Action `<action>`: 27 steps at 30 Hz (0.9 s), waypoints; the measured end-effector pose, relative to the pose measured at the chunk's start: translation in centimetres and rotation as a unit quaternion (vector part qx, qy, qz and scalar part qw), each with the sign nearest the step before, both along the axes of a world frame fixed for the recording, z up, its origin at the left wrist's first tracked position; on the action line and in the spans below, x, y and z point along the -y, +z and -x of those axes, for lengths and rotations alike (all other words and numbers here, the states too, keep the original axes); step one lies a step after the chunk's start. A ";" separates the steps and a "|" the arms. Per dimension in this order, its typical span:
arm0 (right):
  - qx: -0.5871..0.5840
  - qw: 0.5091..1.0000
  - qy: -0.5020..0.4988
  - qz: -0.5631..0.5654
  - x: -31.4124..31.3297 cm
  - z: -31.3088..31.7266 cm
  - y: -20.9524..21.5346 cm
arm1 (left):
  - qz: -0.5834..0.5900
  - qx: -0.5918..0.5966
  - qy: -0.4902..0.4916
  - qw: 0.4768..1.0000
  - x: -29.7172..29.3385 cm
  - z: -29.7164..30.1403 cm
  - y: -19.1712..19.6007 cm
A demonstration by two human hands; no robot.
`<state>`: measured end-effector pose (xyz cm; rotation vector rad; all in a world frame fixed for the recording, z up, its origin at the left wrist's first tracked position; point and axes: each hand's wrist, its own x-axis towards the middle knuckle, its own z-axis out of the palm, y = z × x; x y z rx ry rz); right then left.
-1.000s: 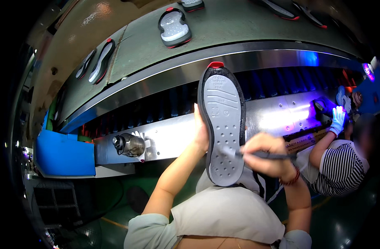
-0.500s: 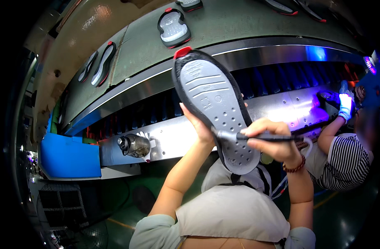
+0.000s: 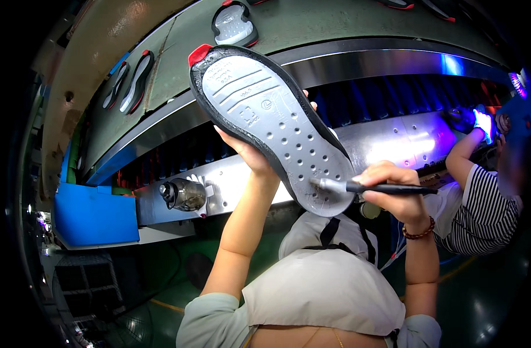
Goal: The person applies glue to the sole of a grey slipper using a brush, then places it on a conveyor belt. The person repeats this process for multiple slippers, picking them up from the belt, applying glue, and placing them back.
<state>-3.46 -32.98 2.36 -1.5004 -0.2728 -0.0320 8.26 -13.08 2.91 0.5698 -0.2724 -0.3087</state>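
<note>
My left hand grips a shoe sole around its black rim, with part of the fingers hidden behind it. The sole is held up tilted, its grey inner face toward me and its red-tipped end at the upper left. Rows of small holes and a few raised lines mark the grey face. My right hand is closed on the dark handle of a brush. The pale brush tip touches the grey face near the sole's lower, rounded end, where the surface looks wet.
Several more soles, one of them a grey-and-black sole, lie on a green conveyor belt beyond a metal rail. A dark bottle stands on the metal ledge. A blue box is at left. At right, a co-worker in a striped top wears a glove.
The sole has swung up and left, tilting further over. The brush tip has shifted from the sole's middle edge toward its lower end. The soles on the belt appear slightly higher in view.
</note>
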 end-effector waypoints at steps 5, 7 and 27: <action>0.077 0.989 0.122 0.034 0.2 0.2 -0.3 | -0.014 0.019 -0.021 1.000 -0.1 0.0 0.0; -0.034 0.976 0.144 -0.157 1.1 0.3 -1.2 | -0.003 0.030 -0.044 0.999 0.3 0.0 0.5; 0.034 0.989 0.131 0.054 1.1 -0.1 0.9 | -0.084 -0.234 -0.326 0.912 0.3 2.0 -1.1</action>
